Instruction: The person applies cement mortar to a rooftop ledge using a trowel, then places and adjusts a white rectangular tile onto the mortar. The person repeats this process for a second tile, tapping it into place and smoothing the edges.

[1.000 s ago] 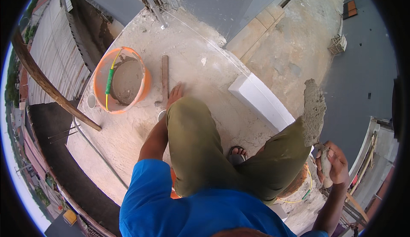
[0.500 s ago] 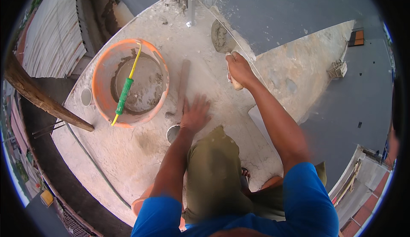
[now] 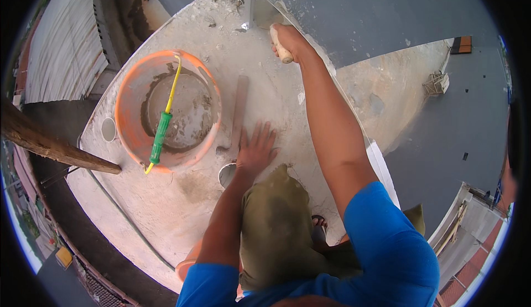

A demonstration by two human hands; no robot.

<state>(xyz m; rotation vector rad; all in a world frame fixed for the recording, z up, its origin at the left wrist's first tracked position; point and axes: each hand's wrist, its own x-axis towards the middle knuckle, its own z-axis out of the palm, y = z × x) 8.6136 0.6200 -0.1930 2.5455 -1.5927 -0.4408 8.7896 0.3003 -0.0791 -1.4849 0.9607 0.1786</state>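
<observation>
My right hand (image 3: 287, 42) is closed round the wooden handle of a trowel (image 3: 284, 55), reaching far forward beside the base of the grey wall. Its metal blade (image 3: 266, 14) shows only partly, close to the upright post and the wall's foot; the mortar seen on it before cannot be made out. Fingers spread, my left hand (image 3: 257, 151) rests flat on the dusty concrete slab (image 3: 193, 191). A flat grey bar (image 3: 239, 105) lies by its fingertips, and a round pipe opening (image 3: 227, 175) is next to the wrist.
Left of the bar stands an orange bucket (image 3: 126, 133) with wet mortar in it. A yellow rod tool with a green grip (image 3: 161, 135) lies across its rim. A wooden pole (image 3: 61, 138) slants in from the left. A taut string (image 3: 318, 48) runs along the wall.
My right hand has moved forward and slightly left with the trowel, toward the post. The mortar on the blade no longer shows. My left hand stays on the slab.
</observation>
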